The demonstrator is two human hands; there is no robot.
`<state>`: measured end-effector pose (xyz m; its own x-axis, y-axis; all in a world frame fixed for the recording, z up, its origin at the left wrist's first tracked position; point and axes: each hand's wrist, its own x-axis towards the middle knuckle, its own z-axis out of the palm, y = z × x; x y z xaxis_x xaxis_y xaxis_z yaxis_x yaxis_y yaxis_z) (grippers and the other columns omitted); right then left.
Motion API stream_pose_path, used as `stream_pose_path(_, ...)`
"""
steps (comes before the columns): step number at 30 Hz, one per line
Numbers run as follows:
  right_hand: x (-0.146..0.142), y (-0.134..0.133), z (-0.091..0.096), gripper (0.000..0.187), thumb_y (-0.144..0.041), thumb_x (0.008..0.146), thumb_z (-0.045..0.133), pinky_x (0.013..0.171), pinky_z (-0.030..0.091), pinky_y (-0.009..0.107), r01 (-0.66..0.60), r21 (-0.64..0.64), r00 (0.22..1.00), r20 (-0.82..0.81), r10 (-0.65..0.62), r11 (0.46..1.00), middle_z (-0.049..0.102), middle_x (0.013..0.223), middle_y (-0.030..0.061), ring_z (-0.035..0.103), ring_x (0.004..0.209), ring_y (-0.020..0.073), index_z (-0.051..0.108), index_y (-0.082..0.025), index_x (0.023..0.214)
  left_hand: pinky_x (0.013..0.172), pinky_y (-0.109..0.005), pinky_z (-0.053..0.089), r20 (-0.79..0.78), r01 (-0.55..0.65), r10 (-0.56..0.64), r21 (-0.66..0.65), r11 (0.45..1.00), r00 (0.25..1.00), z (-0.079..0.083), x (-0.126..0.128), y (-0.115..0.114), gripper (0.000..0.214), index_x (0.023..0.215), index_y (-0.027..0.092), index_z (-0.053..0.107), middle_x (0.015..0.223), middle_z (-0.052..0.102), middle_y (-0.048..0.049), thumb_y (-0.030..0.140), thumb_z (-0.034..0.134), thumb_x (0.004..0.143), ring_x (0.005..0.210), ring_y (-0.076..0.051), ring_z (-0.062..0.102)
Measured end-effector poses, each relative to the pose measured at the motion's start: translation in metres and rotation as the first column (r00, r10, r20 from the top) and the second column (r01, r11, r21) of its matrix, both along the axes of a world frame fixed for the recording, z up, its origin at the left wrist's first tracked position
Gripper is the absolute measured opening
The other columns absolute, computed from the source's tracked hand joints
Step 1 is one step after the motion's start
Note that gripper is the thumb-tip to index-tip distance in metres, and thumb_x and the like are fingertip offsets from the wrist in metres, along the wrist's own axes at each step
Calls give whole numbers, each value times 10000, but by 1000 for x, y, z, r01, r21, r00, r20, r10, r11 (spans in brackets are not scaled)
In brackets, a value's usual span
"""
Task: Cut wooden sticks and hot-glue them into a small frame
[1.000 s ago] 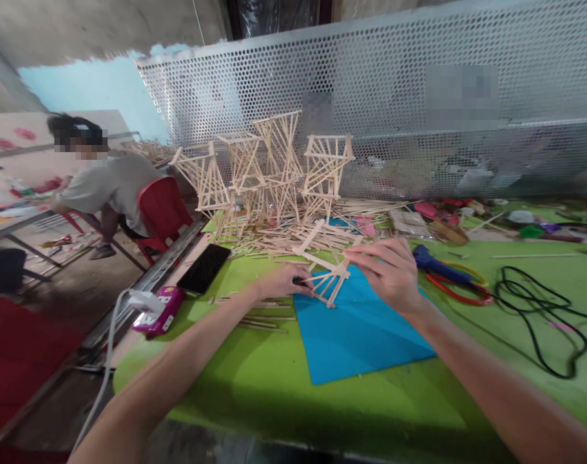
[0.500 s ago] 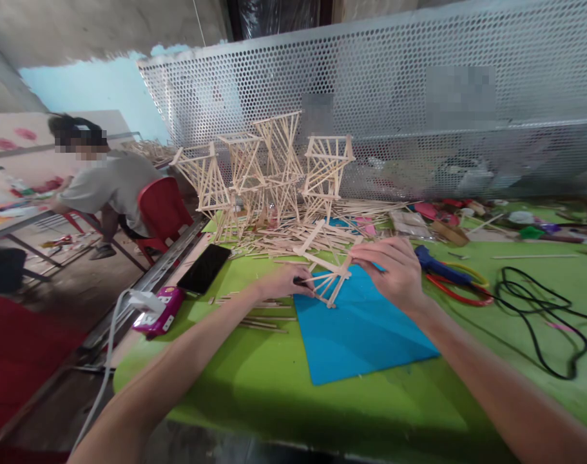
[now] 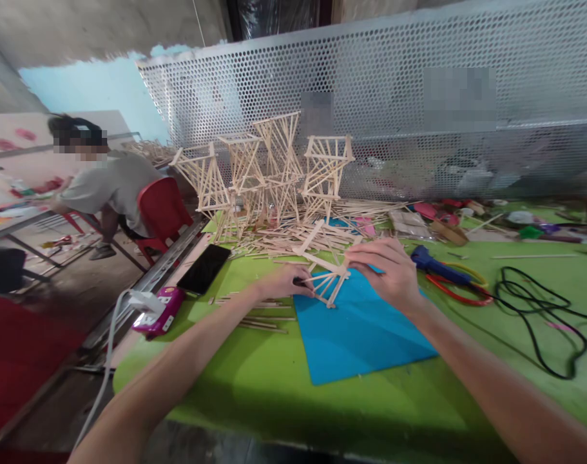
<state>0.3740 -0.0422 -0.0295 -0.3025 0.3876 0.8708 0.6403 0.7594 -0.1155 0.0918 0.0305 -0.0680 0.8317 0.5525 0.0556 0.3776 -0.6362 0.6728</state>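
Note:
A small frame of thin wooden sticks (image 3: 328, 265) stands tilted over a blue sheet (image 3: 365, 341) on the green table. My left hand (image 3: 284, 282) is closed on the frame's left side, with a small dark thing showing at its fingertips that I cannot make out. At the frame's upper right corner, my right hand (image 3: 390, 270) pinches a wooden stick (image 3: 345, 263); whether that stick is joined to the frame I cannot tell. Several loose sticks (image 3: 267, 318) lie on the table beside my left forearm.
Several stick towers (image 3: 278, 148) and a heap of sticks (image 3: 269, 243) are behind. A blue glue gun (image 3: 442, 267) and black cord (image 3: 539, 348) lie right; a phone (image 3: 203, 269) and purple power strip (image 3: 163, 312) left. A person (image 3: 109, 174) sits at another table.
My right hand has shifted slightly left and closer in at the frame's corner. My left hand and the frame have barely moved.

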Motion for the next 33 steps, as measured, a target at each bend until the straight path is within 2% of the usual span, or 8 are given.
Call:
stream_pose_path(12,-4,-3,5,155,-244,925,750,877,517,419,36,0,999,-37,-36,999,819,1065,-20,688,917,218,812,-312,1050,871,-236,467,14,13,-13,0,1000,1000,-3,0,3,261,974,265,807,1058,733,-12,505,750,887,975,-166,669)
stream_pose_path(22,-1,-4,3,186,-251,963,696,874,497,436,63,-29,998,-10,-64,998,817,1084,-29,681,933,222,815,-338,1078,889,-259,483,37,48,-47,-9,999,998,-2,-2,4,214,974,259,806,1077,737,-22,450,756,894,1002,-175,676)
stream_pose_path(27,1,-4,1,217,-235,952,711,853,471,425,79,19,996,27,-79,997,814,1093,-50,679,922,214,804,-360,1104,888,-261,481,22,37,-37,3,999,999,-1,-1,3,207,986,261,808,1081,734,-20,440,745,904,991,-170,670)
stream_pose_path(33,2,-3,3,216,-215,949,712,837,459,407,66,59,995,74,-71,996,814,1104,-36,690,943,211,792,-337,1108,895,-264,479,9,26,-26,-2,1000,1000,0,0,2,240,979,253,808,1085,723,-35,470,752,892,986,-175,661)
